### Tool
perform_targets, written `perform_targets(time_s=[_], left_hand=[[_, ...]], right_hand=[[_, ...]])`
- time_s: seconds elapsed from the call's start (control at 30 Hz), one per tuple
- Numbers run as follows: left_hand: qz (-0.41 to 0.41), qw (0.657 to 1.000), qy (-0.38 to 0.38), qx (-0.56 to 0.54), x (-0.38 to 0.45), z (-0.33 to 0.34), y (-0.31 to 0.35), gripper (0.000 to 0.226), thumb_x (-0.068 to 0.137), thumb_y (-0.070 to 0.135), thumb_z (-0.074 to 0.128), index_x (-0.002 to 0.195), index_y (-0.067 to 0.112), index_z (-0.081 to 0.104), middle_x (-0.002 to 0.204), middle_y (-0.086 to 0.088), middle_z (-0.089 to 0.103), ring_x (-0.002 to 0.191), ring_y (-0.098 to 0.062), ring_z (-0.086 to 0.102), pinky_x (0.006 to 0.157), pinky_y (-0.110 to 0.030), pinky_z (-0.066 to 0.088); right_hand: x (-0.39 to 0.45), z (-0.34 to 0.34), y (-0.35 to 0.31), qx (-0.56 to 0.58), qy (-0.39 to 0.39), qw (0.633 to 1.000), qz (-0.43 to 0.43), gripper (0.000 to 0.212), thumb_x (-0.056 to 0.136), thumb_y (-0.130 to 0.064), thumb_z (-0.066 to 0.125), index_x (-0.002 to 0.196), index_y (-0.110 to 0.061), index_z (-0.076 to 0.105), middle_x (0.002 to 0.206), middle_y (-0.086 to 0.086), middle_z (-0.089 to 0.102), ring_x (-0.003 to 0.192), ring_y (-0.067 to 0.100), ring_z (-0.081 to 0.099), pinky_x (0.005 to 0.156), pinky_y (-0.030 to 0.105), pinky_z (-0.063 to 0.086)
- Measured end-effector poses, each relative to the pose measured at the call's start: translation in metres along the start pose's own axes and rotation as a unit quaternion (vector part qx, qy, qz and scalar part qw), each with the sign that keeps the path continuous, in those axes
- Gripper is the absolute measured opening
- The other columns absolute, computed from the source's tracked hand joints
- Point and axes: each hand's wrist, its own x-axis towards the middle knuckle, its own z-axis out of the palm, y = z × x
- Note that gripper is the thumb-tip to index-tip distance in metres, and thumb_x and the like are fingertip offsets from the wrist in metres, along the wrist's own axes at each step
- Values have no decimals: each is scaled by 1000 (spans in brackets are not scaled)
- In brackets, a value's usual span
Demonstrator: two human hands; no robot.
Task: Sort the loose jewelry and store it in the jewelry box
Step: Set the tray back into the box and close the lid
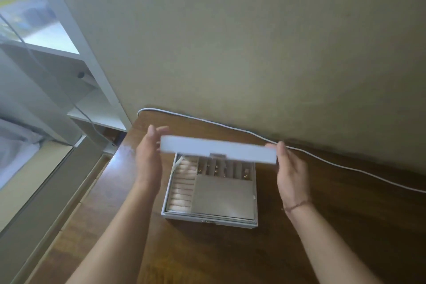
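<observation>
The fingers of the left hand (pixel 148 157) and the right hand (pixel 291 168) lie fairly straight against the two ends of the white lid (pixel 217 148), one hand per end. The lid stands partly raised over the back of the single jewelry box (pixel 209 193) on the wooden table (pixel 334 226). The lid should probably move evenly, both ends together. Inside the box are one row of ring rolls, one flat pad, and small compartments holding several gold pieces, too blurred to count.
</observation>
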Motion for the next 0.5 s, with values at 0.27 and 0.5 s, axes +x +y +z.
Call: perform_targets(time_s=[0.27, 0.5], left_hand=[[65, 986, -65, 137, -77, -37, -76, 28, 81, 44, 69, 104, 28, 68, 115, 15, 67, 115, -5, 60, 100, -23, 47], [-53, 984, -1, 169, -93, -32, -95, 54, 86, 36, 73, 134, 30, 49, 125, 14, 59, 107, 0, 58, 91, -27, 48]], right_hand=[[-104, 5, 80, -174, -24, 983, -47, 32, 85, -18, 66, 116, -25, 65, 138, -16, 50, 127, 3, 47, 101, 28, 42], [-101, 8, 85, -140, -32, 989, 39, 39, 89, -28, 62, 124, -34, 49, 139, -2, 52, 124, 20, 50, 92, 29, 45]])
